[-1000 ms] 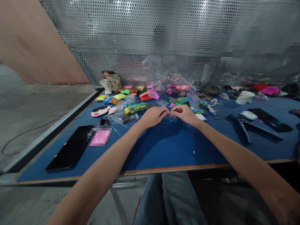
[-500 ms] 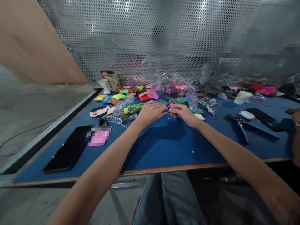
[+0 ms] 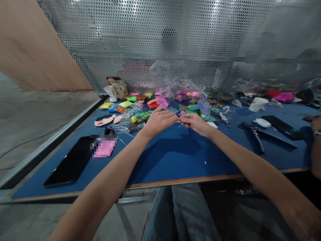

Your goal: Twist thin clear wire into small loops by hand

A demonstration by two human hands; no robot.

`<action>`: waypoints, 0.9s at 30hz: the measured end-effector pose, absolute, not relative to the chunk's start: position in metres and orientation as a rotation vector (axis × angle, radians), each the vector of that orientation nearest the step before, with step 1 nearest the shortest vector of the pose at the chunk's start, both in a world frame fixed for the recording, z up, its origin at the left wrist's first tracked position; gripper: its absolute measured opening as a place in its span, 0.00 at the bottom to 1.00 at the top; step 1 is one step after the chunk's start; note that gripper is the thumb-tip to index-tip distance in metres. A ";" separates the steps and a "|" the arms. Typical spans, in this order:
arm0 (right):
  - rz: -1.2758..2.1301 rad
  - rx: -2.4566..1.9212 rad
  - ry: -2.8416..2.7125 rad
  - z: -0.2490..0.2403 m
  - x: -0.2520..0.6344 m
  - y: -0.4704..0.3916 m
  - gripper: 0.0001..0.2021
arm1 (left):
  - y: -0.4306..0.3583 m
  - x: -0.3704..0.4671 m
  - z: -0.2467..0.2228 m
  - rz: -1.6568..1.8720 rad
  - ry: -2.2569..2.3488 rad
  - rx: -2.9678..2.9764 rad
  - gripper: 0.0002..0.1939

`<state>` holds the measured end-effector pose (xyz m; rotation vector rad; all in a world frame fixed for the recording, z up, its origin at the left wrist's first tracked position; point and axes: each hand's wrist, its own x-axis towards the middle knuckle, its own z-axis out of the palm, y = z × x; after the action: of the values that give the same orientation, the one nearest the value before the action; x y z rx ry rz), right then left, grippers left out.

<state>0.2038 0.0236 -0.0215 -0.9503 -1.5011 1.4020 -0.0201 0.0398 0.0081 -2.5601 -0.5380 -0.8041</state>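
My left hand (image 3: 161,121) and my right hand (image 3: 194,122) meet at the fingertips over the middle of the blue table (image 3: 173,160). Both have their fingers pinched together; whatever sits between them is too small or hidden to make out. Just left of my left hand lies a yellow-and-green patterned piece (image 3: 140,117), with a bundle of thin wires (image 3: 121,128) nearby. Behind my right hand are a purple glittery packet (image 3: 204,104) and a colourful patterned packet (image 3: 208,117). A small white piece (image 3: 212,125) shows beside my right wrist.
A black tablet (image 3: 69,162) and a pink packet (image 3: 104,148) lie at left, near a flat cartoon face (image 3: 104,120). Coloured clay packets (image 3: 125,104) line the back before a perforated metal screen (image 3: 150,40). Pliers (image 3: 254,137), a phone (image 3: 284,127) and another person's hand (image 3: 316,124) are at right.
My two hands have come closer, so their fingertips now touch or nearly touch. The whole view has shifted slightly; the things on the table stay where they were.
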 end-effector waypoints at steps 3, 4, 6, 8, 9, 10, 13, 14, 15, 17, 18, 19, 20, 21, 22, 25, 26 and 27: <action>1.367 -0.946 -1.574 -0.022 0.204 0.022 0.16 | 0.041 -0.020 0.007 -0.900 -0.543 -2.703 0.14; 1.338 -0.942 -1.608 -0.021 0.204 0.021 0.16 | 0.042 -0.020 0.007 -0.953 -0.562 -2.757 0.14; 1.258 -0.918 -1.672 -0.019 0.204 0.020 0.15 | 0.041 -0.019 0.006 -1.077 -0.640 -2.857 0.15; 1.184 -0.888 -1.719 -0.017 0.203 0.018 0.15 | 0.039 -0.019 0.006 -1.183 -0.753 -2.963 0.15; 1.157 -0.876 -1.737 -0.017 0.203 0.017 0.15 | 0.038 -0.018 0.006 -1.224 -0.812 -3.020 0.16; 1.136 -0.866 -1.756 -0.017 0.203 0.017 0.14 | 0.036 -0.018 0.006 -1.259 -0.868 -3.078 0.16; 1.054 -0.860 -1.835 -0.018 0.203 0.018 0.14 | 0.035 -0.017 0.005 -1.311 -0.991 -3.230 0.15; 1.011 -0.871 -1.857 -0.019 0.203 0.018 0.14 | 0.035 -0.017 0.004 -1.323 -1.019 -3.256 0.15; 0.962 -0.890 -1.871 -0.019 0.203 0.019 0.14 | 0.036 -0.017 0.003 -1.332 -1.045 -3.270 0.14; 0.888 -0.926 -1.877 -0.021 0.204 0.021 0.15 | 0.040 -0.018 0.000 -1.346 -1.093 -3.267 0.13; 0.879 -0.935 -1.865 -0.021 0.204 0.022 0.15 | 0.042 -0.018 -0.001 -1.350 -1.116 -3.260 0.12; 0.889 -0.937 -1.845 -0.022 0.205 0.022 0.14 | 0.044 -0.018 -0.003 -1.345 -1.136 -3.257 0.11; 0.912 -0.936 -1.816 -0.022 0.205 0.023 0.14 | 0.046 -0.019 -0.004 -1.337 -1.150 -3.260 0.10; 0.940 -0.937 -1.780 -0.022 0.205 0.023 0.14 | 0.047 -0.019 -0.006 -1.333 -1.160 -3.267 0.09; 0.967 -0.943 -1.744 -0.023 0.205 0.024 0.13 | 0.048 -0.019 -0.006 -1.338 -1.166 -3.277 0.09; 1.037 -0.975 -1.666 -0.023 0.205 0.024 0.13 | 0.048 -0.019 -0.007 -1.409 -1.168 -3.292 0.12; 1.063 -0.981 -1.650 -0.023 0.205 0.024 0.13 | 0.048 -0.019 -0.007 -1.429 -1.162 -3.289 0.13; 1.089 -0.982 -1.637 -0.023 0.205 0.023 0.13 | 0.047 -0.019 -0.007 -1.427 -1.148 -3.284 0.14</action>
<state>0.2054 0.0235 -0.0228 -0.9823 -1.6374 1.0894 -0.0189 0.0468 -0.0068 -3.2841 -1.1485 -1.4267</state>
